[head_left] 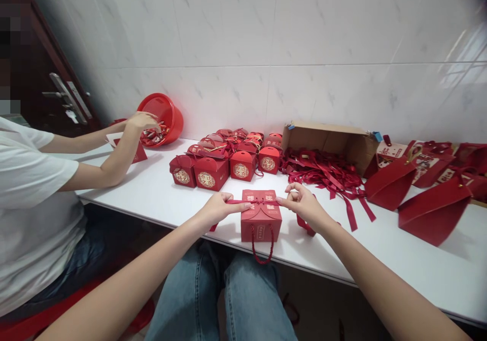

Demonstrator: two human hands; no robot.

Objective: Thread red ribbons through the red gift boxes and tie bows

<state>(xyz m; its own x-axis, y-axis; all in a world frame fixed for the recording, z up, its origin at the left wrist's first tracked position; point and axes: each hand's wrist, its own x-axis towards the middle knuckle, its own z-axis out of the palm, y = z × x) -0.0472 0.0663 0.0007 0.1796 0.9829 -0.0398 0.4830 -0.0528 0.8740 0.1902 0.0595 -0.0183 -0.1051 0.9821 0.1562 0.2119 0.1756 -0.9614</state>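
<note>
A red gift box (261,223) with a cord handle stands at the table's front edge, its handle drooping over the edge. Across its top runs a dark red ribbon (262,203), crossed or knotted at the middle of the lid. My left hand (223,206) pinches the ribbon on the left side of the box. On the right side, my right hand (302,204) pinches the ribbon's other part between thumb and finger. Loose ribbon tails hang below both hands.
Several filled red boxes (211,173) stand in rows behind. A cardboard box (331,140) spills ribbons (323,171) onto the white table (380,249). Red leather-look bags (436,211) stand at right. At left, a co-worker's hand (144,121) reaches into a tilted red basin (174,123).
</note>
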